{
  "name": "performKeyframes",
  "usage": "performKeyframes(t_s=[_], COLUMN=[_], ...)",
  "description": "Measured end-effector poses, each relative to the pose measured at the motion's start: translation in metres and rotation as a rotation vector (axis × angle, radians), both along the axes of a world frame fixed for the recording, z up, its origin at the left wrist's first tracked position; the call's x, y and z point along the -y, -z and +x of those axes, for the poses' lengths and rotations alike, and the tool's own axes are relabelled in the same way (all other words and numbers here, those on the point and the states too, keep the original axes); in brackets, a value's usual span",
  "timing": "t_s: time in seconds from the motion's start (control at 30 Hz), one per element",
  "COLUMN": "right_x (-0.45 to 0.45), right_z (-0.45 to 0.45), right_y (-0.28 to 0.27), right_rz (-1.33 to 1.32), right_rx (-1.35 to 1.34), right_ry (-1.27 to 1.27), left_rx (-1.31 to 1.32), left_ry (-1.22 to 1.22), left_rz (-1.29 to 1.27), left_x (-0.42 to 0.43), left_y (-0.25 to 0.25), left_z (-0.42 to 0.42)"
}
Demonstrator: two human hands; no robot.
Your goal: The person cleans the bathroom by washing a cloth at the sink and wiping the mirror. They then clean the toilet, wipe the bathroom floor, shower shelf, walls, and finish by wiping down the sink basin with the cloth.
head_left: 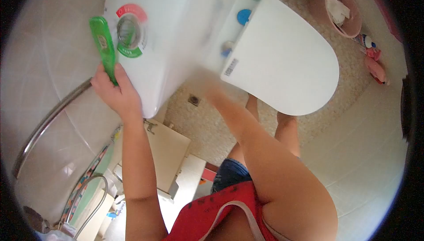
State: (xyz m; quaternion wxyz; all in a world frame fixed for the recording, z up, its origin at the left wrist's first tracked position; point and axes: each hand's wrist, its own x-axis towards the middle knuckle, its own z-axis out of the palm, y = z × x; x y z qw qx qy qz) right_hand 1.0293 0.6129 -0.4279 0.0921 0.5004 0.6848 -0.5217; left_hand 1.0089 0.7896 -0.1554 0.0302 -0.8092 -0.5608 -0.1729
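Observation:
My left hand [112, 88] is closed around one end of a long, flat green plastic tool [102, 40] with a pale label. Its exact kind cannot be made out. It is held over the edge of the white toilet tank [163, 2], beside the round flush button [128, 31] with its red and green stickers. My right hand [201, 75] is smeared by motion at the front side of the tank, near the hinge end of the closed toilet lid [285, 60]. Its fingers, and anything in them, cannot be made out.
A pink waste bin [355, 24] with white paper inside stands by the wall, with small bottles and pink items beside it. A metal rail [48, 126] runs along the left tiled wall. A beige cabinet [165, 152] and a floor drain [193, 99] lie below the tank.

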Motion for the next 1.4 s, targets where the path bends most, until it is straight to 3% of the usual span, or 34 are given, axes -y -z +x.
performKeyframes(t_s=[0.07, 0.13, 0.2, 0.23, 0.27, 0.3, 0.33, 0.37, 0.47, 0.6, 0.63, 0.67, 0.77, 0.87, 0.97, 1.07, 1.1, 1.17, 1.27, 1.4], right_x=[0.057, 0.102, 0.063, 0.058, 0.034, -0.012, -0.038, -0.064, -0.065, 0.065, 0.103, 0.134, 0.176, 0.137, 0.1, 0.135, 0.163, 0.227, 0.294, 0.222], right_z=[0.011, 0.03, 0.123, 0.143, 0.181, 0.231, 0.267, 0.288, 0.262, 0.163, 0.15, 0.151, 0.205, 0.292, 0.377, 0.359, 0.336, 0.28, 0.208, 0.214], right_y=[-0.029, -0.049, -0.113, -0.089, -0.072, -0.089, -0.069, -0.035, -0.003, 0.012, 0.003, -0.005, -0.02, -0.027, -0.013, -0.007, -0.003, -0.002, -0.021, -0.036], right_rz=[-0.077, -0.133, 0.022, 0.343, 0.513, 0.444, 0.846, 1.074, 1.059, 0.753, 0.772, 0.761, 0.625, 0.685, 0.952, 0.961, 0.976, 0.793, 0.571, 0.547], right_rx=[-0.073, -0.369, -0.228, -0.162, 0.034, 0.179, 0.417, 0.493, 0.621, 0.375, 0.331, 0.162, 0.39, 0.688, 0.905, 0.847, 0.831, 0.853, 0.746, 0.557], right_ry=[-0.085, 0.557, 0.721, 0.956, 1.017, 1.004, 0.878, 0.862, 0.917, 0.715, 0.507, 0.564, 0.536, 0.796, 1.193, 1.186, 1.202, 1.237, 1.083, 1.029], left_rx=[0.02, 0.034, 0.039, 0.034, 0.028, 0.027, 0.025, 0.02, 0.045, -0.007, -0.024, -0.04, -0.002, -0.015, -0.019, 0.168, 0.116, -0.001, -0.029, 0.055], left_ry=[0.007, -0.012, -0.011, -0.003, 0.007, 0.005, 0.005, 0.007, -0.032, -0.032, -0.024, -0.019, -0.062, -0.067, -0.087, -0.104, -0.093, -0.085, -0.108, -0.069], left_rz=[0.007, -0.003, -0.012, -0.017, -0.023, -0.022, -0.022, -0.021, -0.021, 0.002, 0.006, 0.018, -0.007, 0.013, -0.02, -0.058, -0.027, 0.045, 0.055, 0.028], left_x=[-0.003, -0.001, -0.002, -0.002, -0.001, -0.002, -0.002, -0.002, 0.0, 0.004, 0.001, -0.001, 0.005, 0.003, 0.009, 0.011, 0.009, 0.006, 0.004, 0.009], left_y=[0.004, 0.003, 0.003, 0.002, 0.001, 0.002, 0.003, 0.002, 0.001, 0.003, 0.002, 0.005, -0.002, -0.005, -0.008, -0.003, -0.002, 0.002, 0.006, 0.003], left_z=[-0.001, 0.0, 0.002, 0.001, 0.001, -0.001, -0.002, -0.003, 0.003, 0.001, -0.005, -0.009, -0.01, -0.019, -0.013, -0.005, -0.004, -0.007, -0.01, 0.002])
